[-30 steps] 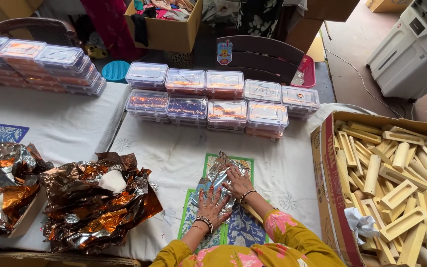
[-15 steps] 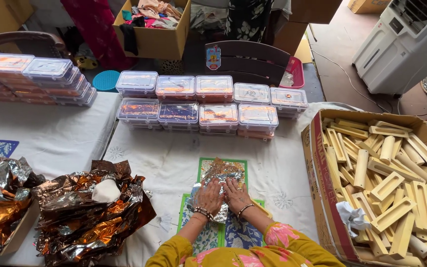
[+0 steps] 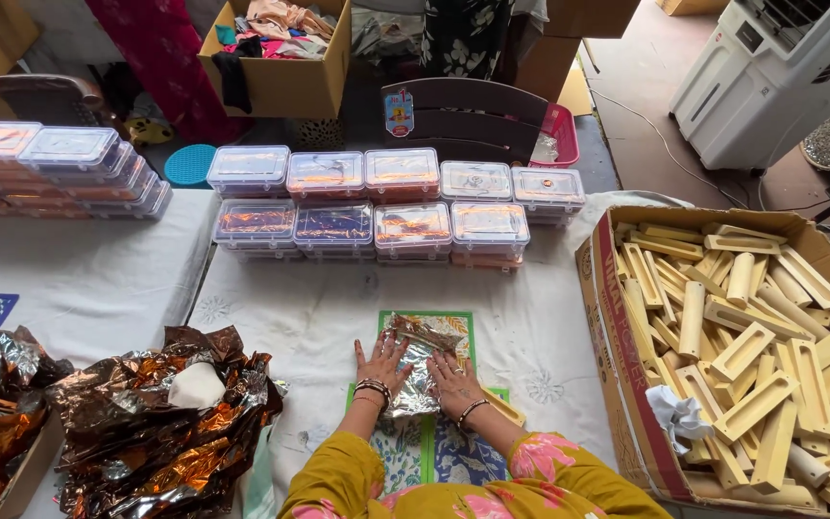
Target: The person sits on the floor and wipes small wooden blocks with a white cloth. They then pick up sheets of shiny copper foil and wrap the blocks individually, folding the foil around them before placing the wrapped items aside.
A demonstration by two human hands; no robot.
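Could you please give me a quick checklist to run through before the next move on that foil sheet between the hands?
1. Left hand flat on the foil sheet: ok.
2. Right hand flat on the foil: ok.
3. Foil lies on the patterned mat: ok.
4. Foil smoothed out: not ok, it looks crinkled.
5. Wooden piece at the right wrist: cannot tell whether it touches the foil.
6. Box of wooden pieces close on the right: ok.
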